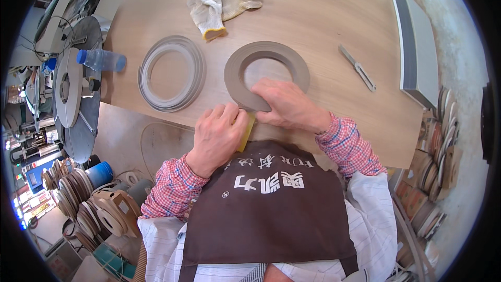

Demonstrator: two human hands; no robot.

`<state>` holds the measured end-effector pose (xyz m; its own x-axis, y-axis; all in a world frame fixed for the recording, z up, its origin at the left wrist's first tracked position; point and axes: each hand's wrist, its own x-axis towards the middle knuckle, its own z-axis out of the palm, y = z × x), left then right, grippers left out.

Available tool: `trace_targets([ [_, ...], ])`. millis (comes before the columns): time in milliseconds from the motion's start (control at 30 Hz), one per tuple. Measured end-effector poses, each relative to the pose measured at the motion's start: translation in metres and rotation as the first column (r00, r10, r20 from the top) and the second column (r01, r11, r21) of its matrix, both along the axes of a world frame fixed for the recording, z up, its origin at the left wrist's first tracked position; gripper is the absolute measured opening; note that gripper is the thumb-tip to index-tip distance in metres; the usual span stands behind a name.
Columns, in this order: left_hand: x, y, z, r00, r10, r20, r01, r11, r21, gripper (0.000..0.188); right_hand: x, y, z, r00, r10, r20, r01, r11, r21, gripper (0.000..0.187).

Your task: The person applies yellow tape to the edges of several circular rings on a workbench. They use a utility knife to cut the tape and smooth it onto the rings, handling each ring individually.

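A grey-brown coil of edge banding (238,68) lies flat on the wooden table, close to its near edge. My right hand (288,105) is closed over the coil's near rim, thumb toward the left and fingers reaching into the ring. Just left of it, my left hand (218,134) is curled at the table's edge, pinching a yellow tape-like piece (247,132) that stands between the hand and the coil. Most of that piece is hidden by the left fingers, so its full shape does not show. A paler grey coil of banding (197,75) rests to the left.
Work gloves (206,13) lie at the far side of the table (323,26). A utility knife (357,68) lies at right, before a grey-and-white panel (415,47). At left are a water bottle (103,60) and a disc-shaped reel (68,89). Banding rolls (112,211) crowd the lower left.
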<state>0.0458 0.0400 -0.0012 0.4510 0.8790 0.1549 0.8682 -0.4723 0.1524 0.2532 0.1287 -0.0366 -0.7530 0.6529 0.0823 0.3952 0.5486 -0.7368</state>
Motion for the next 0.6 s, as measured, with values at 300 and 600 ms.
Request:
trace_targets([
  [300,-0.009,0.014,-0.009,0.905,-0.023,0.426,-0.007,0.998,0.068,0.01,-0.006,0.006,0.008,0.996,0.064,0.064,-0.063,0.998,-0.013,0.041],
  [600,-0.023,0.012,-0.042,0.78,0.018,0.626,-0.024,1.0,0.002,0.011,-0.011,0.011,0.01,0.989,0.147,-0.018,-0.148,0.987,-0.057,0.04],
])
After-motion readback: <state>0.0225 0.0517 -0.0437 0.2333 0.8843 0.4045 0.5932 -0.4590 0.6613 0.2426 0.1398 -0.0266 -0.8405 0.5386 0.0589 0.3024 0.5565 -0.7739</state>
